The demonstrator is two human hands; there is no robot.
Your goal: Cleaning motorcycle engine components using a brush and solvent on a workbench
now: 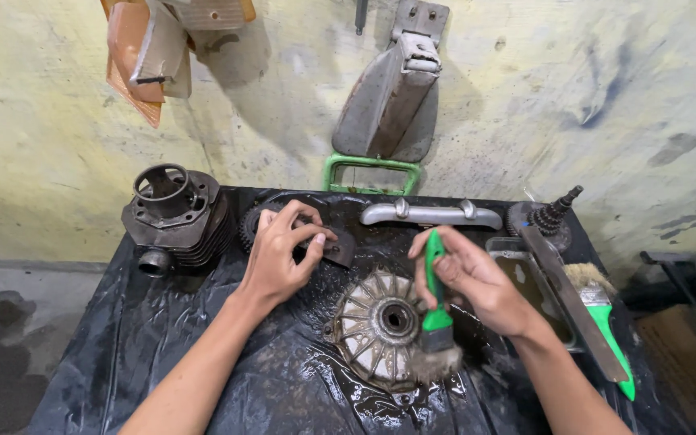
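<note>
My left hand (282, 256) is closed on a small dark metal part (337, 249) at the back middle of the wet black sheet (163, 338). My right hand (473, 278) grips a green-handled paintbrush (437, 310) with its bristles pointing down, touching the right edge of a round finned metal wheel (376, 326). The wheel lies flat between my two hands.
A dark finned engine cylinder (177, 213) stands at the back left, with a gear (250, 225) partly hidden behind my left hand. A silver handle bar (431, 214), a gear shaft (553, 213), a flat metal file (573, 302), a second green brush (602, 310) and a tray (517, 254) lie at the right.
</note>
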